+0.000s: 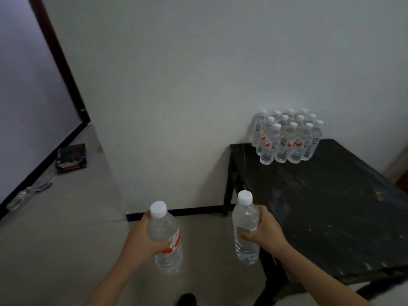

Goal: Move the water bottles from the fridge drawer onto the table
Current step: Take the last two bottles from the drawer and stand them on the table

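Two capped water-filled bottles [163, 230], L hand [141, 236] grips one, R hand [267, 231] other, more bottles [287, 140] on table [331, 206]

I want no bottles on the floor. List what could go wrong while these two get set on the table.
No hand is free: the left hand grips the left bottle and the right hand the right bottle, so neither could steady a wobble. The packed bottle cluster stands near the left edge of the table; a nudge while placing might topple some off it.
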Tool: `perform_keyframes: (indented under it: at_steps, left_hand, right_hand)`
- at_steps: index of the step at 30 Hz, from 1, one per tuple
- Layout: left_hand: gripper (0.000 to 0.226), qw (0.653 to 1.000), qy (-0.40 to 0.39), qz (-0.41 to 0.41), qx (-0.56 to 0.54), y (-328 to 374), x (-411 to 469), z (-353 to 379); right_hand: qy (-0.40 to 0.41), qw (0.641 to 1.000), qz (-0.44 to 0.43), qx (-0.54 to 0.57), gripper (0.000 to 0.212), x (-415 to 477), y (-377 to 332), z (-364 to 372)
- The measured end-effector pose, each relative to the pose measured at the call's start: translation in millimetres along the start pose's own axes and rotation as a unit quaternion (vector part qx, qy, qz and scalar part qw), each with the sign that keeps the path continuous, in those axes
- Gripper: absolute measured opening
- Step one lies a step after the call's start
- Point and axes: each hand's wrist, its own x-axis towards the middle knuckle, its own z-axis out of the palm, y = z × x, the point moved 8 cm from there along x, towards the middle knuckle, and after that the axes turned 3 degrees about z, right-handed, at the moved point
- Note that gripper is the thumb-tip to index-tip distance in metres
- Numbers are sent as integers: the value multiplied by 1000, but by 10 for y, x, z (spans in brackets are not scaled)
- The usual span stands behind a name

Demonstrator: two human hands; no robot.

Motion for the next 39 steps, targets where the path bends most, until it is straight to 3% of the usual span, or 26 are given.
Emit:
perform_keyframes:
  at_steps: [7,13,17,20,28,34,39]
  left_hand:
    - [58,991,-111,70,-18,360,1372,643]
    - [52,968,-204,138,-42,744,2327,1285]
    - [41,953,-263,136,-59,795,2628,1854]
    - [60,941,-307,132,-50,733,2797,2248]
    - [54,939,-299,168,-35,1020,3158,3124]
    - [44,936,-304,178,-20,1241,3499,3814]
    - [48,941,-294,169,-14,1337,3813,4246]
  right_hand:
    - [106,992,71,24,56,522,137,-588]
    - [240,958,151,44,57,800,378,-1082]
    - [290,929,220,65,66,777,744,-1146]
    - [301,917,256,49,65,765,915,-1189]
    - [326,891,315,24,60,1060,1314,-1537]
    - [332,886,317,65,72,1757,1668,-1846]
    - [334,895,285,84,60,2500,1774,-2129]
